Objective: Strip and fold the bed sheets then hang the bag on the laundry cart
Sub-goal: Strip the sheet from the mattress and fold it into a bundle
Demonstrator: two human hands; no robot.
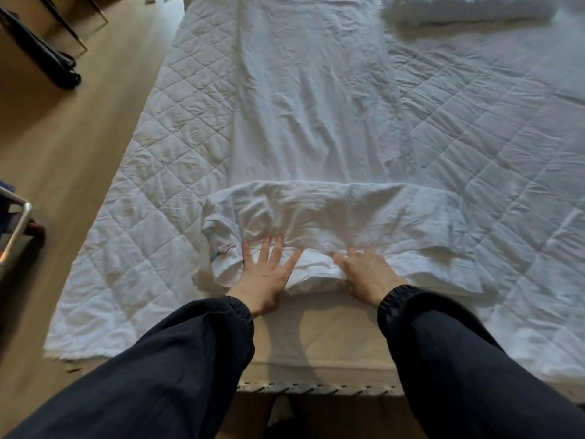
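The sheet (316, 106) lies on the quilted mattress pad (164, 172) as a long strip running 6 to 12 o'clock, near end folded crosswise. Left hand (269, 274) presses flat there, fingers spread; right hand (364, 274) has its fingertips buried in the crease, grip unclear. Wooden floor (63, 153) at 9 o'clock, pillow (459, 7) at 1; the sheet's tag (223, 251) is unreadable.

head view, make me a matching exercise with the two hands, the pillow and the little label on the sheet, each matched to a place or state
Column one:
1 left hand
2 right hand
3 pillow
4 label

Column two:
a top right of the view
b fingers spread flat on the folded sheet
c fingers curled into the fold
d at the left end of the folded part

Pairs: 1-b, 2-c, 3-a, 4-d
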